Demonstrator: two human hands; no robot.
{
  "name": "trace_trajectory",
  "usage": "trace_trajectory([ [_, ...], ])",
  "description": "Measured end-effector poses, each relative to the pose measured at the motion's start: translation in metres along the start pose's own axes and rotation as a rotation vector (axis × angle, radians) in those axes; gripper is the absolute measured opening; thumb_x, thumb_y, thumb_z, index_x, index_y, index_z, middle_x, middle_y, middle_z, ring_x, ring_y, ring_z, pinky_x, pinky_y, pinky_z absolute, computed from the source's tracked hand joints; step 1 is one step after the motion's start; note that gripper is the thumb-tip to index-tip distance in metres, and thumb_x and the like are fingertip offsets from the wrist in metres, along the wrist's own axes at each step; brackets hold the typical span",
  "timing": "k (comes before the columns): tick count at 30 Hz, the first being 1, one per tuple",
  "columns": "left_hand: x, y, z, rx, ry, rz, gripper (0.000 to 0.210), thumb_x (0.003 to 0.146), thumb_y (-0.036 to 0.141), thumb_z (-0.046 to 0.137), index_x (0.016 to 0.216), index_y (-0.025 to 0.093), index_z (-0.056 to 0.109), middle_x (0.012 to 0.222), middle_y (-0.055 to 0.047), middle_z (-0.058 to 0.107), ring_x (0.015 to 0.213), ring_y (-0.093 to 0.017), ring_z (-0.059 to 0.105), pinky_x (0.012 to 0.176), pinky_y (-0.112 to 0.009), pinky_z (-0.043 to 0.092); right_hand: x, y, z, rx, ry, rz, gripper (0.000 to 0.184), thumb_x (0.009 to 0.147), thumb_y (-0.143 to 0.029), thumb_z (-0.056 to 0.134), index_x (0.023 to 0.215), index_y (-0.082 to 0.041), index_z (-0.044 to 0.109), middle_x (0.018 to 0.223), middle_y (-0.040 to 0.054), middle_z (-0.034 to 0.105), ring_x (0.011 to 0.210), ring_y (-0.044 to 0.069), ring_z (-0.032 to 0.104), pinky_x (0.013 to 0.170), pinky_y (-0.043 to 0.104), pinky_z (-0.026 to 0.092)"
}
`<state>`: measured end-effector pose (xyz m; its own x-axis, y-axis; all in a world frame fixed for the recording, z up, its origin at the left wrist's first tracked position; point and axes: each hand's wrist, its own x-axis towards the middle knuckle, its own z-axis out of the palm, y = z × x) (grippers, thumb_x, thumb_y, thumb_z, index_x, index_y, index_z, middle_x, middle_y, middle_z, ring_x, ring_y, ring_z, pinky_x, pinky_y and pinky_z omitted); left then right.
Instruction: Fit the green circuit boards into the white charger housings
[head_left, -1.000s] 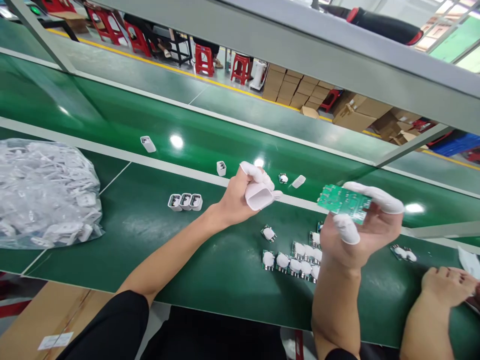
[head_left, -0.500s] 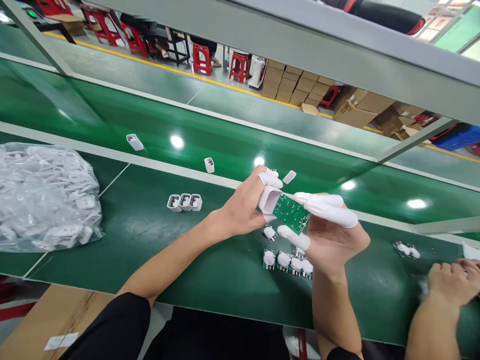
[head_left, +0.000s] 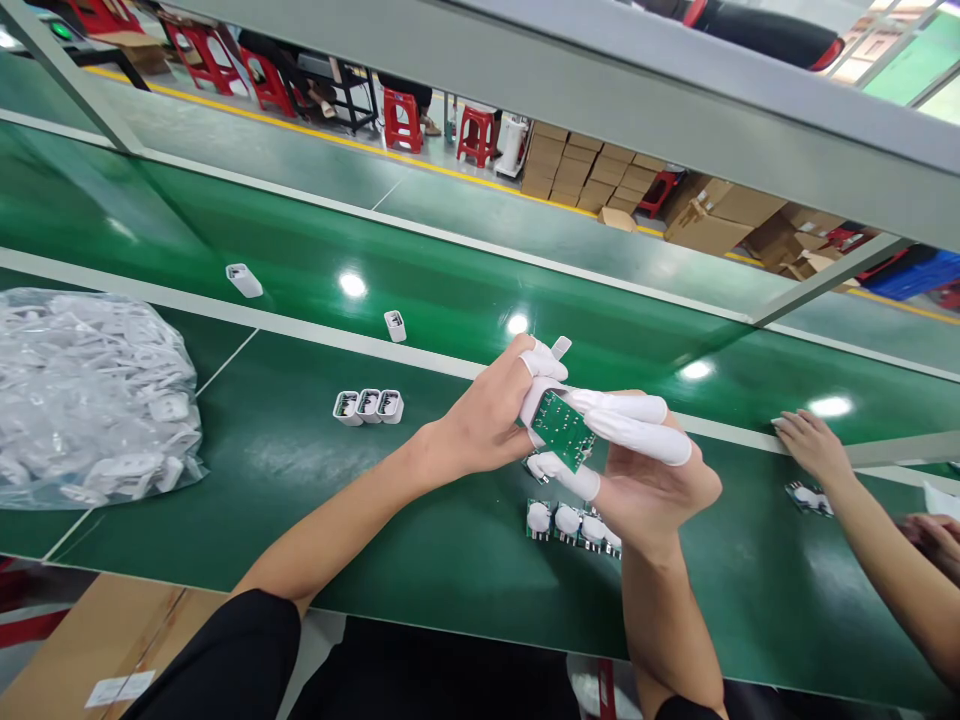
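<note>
My left hand (head_left: 491, 415), with white finger cots on its fingertips, is closed around a white plastic housing (head_left: 531, 400) whose open end faces right. A green circuit board (head_left: 561, 432) is pinched between the thumb and fingers of my right hand (head_left: 652, 470), which also wears white finger cots. One end of the board is at the housing's mouth and seems to reach partly inside. Below my right hand, several circuit boards (head_left: 538, 518) with round white tops lie in a row. Another board (head_left: 537, 468) is partly hidden behind my right thumb.
Three filled white housings (head_left: 368, 405) stand together at left, near a clear bag of white plastic parts (head_left: 97, 395). More white pieces (head_left: 245, 281) lie on the green strip (head_left: 315, 270) behind. A co-worker's hand (head_left: 814, 445) reaches in at right, near other boards (head_left: 808, 498).
My right hand has moved left, bringing the board closer into the housing. White pieces on the back strip have shifted left. A co-worker's arm has reached forward at right.
</note>
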<state>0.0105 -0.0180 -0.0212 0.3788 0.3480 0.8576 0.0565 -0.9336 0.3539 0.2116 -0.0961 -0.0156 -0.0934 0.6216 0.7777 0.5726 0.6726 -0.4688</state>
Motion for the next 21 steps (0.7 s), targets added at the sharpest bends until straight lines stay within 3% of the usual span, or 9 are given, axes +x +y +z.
trace_trajectory([
  [3,0.000,0.000,0.000,0.027,-0.008,0.008,0.025,0.111,0.038,0.063,0.128,0.024,0.051,0.112,-0.010,0.062,0.101,-0.026,0.054,0.080,-0.042,0.052,0.003,-0.003,0.000,0.011,0.066,-0.013,0.042,0.089,-0.050,0.096,0.124,-0.041,0.074,0.112,0.0070,0.083,0.104,0.032,0.084,0.076,0.054,0.073],
  [9,0.003,0.002,-0.002,0.050,-0.006,0.021,0.025,0.113,0.041,0.060,0.127,0.024,0.050,0.109,-0.009,0.062,0.098,-0.025,0.053,0.084,-0.044,0.057,0.008,-0.006,0.001,-0.003,0.053,-0.028,0.038,0.091,-0.052,0.094,0.123,-0.044,0.075,0.110,0.0049,0.083,0.103,0.031,0.084,0.075,0.052,0.073],
  [16,0.004,0.004,-0.001,0.067,0.016,0.031,0.020,0.110,0.028,0.061,0.125,0.023,0.050,0.109,-0.008,0.062,0.096,-0.024,0.052,0.085,-0.044,0.059,0.012,-0.010,0.005,0.146,0.080,-0.029,0.056,0.077,-0.034,0.104,0.127,-0.040,0.079,0.115,0.0033,0.085,0.101,0.033,0.085,0.080,0.054,0.076],
  [21,0.000,0.004,0.001,0.088,0.000,0.005,0.026,0.105,0.019,0.060,0.129,0.022,0.051,0.108,-0.008,0.060,0.101,-0.025,0.055,0.083,-0.041,0.056,0.019,-0.016,0.009,0.155,0.076,-0.062,0.063,0.078,-0.025,0.104,0.134,-0.044,0.079,0.115,0.0022,0.085,0.099,0.031,0.082,0.074,0.049,0.073],
])
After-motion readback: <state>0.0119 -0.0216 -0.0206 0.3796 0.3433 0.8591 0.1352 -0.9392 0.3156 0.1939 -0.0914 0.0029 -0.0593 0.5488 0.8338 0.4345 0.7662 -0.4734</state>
